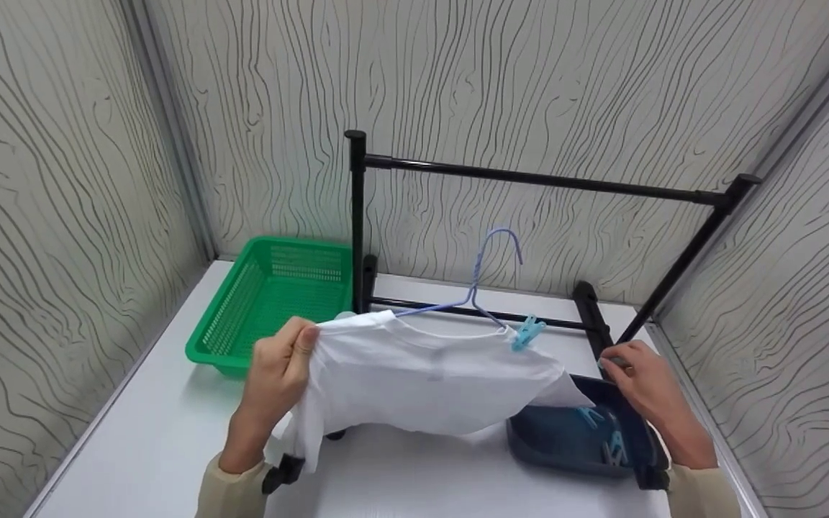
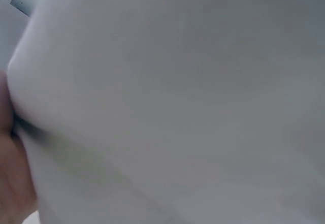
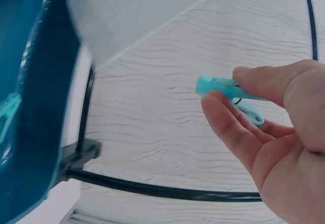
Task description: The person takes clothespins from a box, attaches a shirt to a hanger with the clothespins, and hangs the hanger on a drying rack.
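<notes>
A white shirt hangs on a purple wire hanger whose hook sticks up above the collar. My left hand grips the shirt and probably the hanger's end beneath it, at the left shoulder; the cloth hides what lies inside. A light-blue clothespin is clipped at the right shoulder by the collar. To the right, my right hand is apart from the shirt. In the right wrist view it pinches a turquoise clothespin between thumb and fingers. White cloth fills most of the left wrist view.
Behind the shirt stands a black rack with a high crossbar. A green basket sits at the left. Below the right hand is a dark blue tub holding several clothespins. Patterned walls enclose the white table.
</notes>
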`<state>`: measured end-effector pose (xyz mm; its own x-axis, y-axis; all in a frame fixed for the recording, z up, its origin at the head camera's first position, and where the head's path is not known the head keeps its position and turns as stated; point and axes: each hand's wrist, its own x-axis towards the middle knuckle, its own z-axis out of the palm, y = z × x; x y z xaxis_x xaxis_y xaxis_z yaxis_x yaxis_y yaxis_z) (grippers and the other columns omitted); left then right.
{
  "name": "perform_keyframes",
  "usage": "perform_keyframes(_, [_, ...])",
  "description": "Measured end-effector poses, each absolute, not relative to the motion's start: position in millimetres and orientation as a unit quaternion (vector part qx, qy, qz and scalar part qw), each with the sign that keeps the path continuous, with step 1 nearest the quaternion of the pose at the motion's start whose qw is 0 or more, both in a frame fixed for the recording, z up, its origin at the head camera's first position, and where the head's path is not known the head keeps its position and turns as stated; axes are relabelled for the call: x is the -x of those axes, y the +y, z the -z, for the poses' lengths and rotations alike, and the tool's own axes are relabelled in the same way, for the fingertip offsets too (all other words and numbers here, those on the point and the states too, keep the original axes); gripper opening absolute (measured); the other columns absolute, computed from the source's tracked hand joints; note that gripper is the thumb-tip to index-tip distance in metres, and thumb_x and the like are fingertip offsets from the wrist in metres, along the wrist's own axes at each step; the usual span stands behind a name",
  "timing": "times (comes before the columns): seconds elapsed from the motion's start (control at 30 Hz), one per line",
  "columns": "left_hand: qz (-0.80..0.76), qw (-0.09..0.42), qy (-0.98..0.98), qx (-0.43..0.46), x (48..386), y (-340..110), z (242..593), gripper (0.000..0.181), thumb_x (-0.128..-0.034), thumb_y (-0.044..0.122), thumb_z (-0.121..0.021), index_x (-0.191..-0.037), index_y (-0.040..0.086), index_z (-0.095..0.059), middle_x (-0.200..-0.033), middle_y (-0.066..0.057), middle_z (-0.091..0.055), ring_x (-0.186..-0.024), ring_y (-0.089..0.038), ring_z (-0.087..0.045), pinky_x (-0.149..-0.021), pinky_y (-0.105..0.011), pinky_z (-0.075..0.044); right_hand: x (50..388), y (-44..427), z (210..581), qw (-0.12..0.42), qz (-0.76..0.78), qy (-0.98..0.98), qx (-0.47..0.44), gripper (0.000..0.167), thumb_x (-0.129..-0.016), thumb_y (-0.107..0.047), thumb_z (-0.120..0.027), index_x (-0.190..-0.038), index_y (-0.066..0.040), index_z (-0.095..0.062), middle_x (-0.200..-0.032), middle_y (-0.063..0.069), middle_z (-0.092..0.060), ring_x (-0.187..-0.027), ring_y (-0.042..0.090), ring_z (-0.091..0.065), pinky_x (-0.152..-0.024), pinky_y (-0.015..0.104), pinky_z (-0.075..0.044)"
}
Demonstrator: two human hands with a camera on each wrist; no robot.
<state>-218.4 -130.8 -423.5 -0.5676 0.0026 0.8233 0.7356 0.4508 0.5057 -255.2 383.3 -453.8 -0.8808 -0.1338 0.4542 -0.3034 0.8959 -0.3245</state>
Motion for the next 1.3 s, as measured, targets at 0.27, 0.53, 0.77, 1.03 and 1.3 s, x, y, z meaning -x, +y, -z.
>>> perform_keyframes(0.27, [0.468, 0.400, -0.747, 0.250, 220, -126, 425, 0.022, -0.0893, -0.011, -0.060, -0.082, 0.010, -0.062, -0.062, 0.002, -0.059, -0.055, -0.002, -0.052, -0.048, -0.018, -0.042, 247, 371, 437, 0.290, -0.193, -0.922, -0.172, 0.006, -0.087, -0.003, -0.071, -0.088, -0.009, -0.072, -0.087, 0.000, -0.063, -0.071, 0.009, -0.058, -0.063, 0.027, -0.052])
perform_keyframes(0.53, [0.469, 0.395, -0.748, 0.254, 219, -123, 426, 0.022, -0.0900, -0.010, -0.059, -0.084, 0.011, -0.063, -0.062, 0.003, -0.059, -0.054, -0.001, -0.052, -0.047, -0.017, -0.041, 237, 352, 420, 0.326, -0.200, -0.903, -0.195, 0.009, -0.084, -0.001, -0.074, -0.089, -0.006, -0.069, -0.087, 0.001, -0.063, -0.069, 0.000, -0.053, -0.063, 0.007, -0.039])
perform_keyframes(0.77, [0.472, 0.391, -0.750, 0.249, 219, -123, 428, 0.023, -0.0904, -0.010, -0.059, -0.085, 0.012, -0.062, -0.061, 0.003, -0.058, -0.054, -0.001, -0.051, -0.047, -0.017, -0.042, 232, 333, 409, 0.357, -0.201, -0.877, -0.251, 0.022, -0.078, 0.006, -0.077, -0.094, -0.006, -0.067, -0.088, 0.002, -0.063, -0.066, -0.001, -0.058, -0.061, 0.008, -0.045])
perform_keyframes(1.03, [0.472, 0.397, -0.746, 0.251, 215, -123, 426, 0.021, -0.0909, -0.010, -0.058, -0.084, 0.010, -0.062, -0.062, 0.003, -0.057, -0.055, -0.001, -0.050, -0.048, -0.017, -0.041, 228, 313, 395, 0.364, -0.195, -0.866, -0.283, 0.030, -0.077, 0.007, -0.078, -0.102, -0.003, -0.067, -0.091, 0.005, -0.064, -0.067, 0.001, -0.056, -0.063, 0.007, -0.045])
perform_keyframes(1.3, [0.474, 0.404, -0.740, 0.254, 210, -123, 429, 0.019, -0.0905, -0.009, -0.059, -0.084, 0.009, -0.062, -0.063, 0.001, -0.057, -0.054, -0.002, -0.051, -0.047, -0.017, -0.041, 227, 298, 389, 0.367, -0.197, -0.850, -0.322, 0.036, -0.074, 0.009, -0.079, -0.104, -0.005, -0.066, -0.094, 0.002, -0.064, -0.068, 0.002, -0.055, -0.064, 0.008, -0.046])
